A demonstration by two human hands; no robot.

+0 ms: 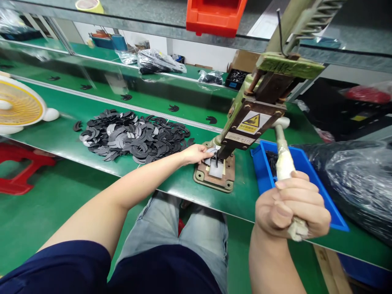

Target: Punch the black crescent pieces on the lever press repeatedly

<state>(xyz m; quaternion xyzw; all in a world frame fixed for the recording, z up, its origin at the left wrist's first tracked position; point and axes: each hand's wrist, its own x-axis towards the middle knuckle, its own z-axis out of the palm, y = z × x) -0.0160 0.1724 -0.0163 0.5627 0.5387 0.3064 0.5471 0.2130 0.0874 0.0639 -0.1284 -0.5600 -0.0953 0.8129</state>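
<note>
My left hand (196,154) pinches a dark curved flat piece (209,157) at the base of a green hand press (245,118). That piece lies partly under the press head, so its far end is hidden. My right hand (292,206) is wrapped round the press lever (283,157), whose grip is bound in whitish tape. A small metal plate (216,168) sits on the press base (200,176). Left of the press spreads a heap of dark curved pieces (134,136) on the green table (180,196).
A blue bin (321,196) with dark parts stands right of the press, beside a large black plastic-wrapped bundle (361,175). Behind runs a green belt (147,98) carrying several dark pieces. A fan (21,102) is at left; an orange bin (214,24) sits on the overhead shelf.
</note>
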